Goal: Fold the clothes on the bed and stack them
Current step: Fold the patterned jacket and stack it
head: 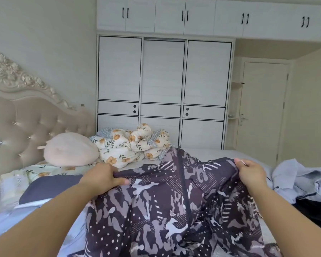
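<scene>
Both hands grip the patterned jacket at its far edge: left hand pinches one side, right hand clutches the other. Zipper axis runs away from the person, midway between the hands. Thin, slippery-looking fabric, draped over the bed, hem nearest.

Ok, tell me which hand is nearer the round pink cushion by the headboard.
Left. The left hand grips the patterned jacket just right of the round pink cushion; the right hand holds the jacket's far edge, well away.
</scene>
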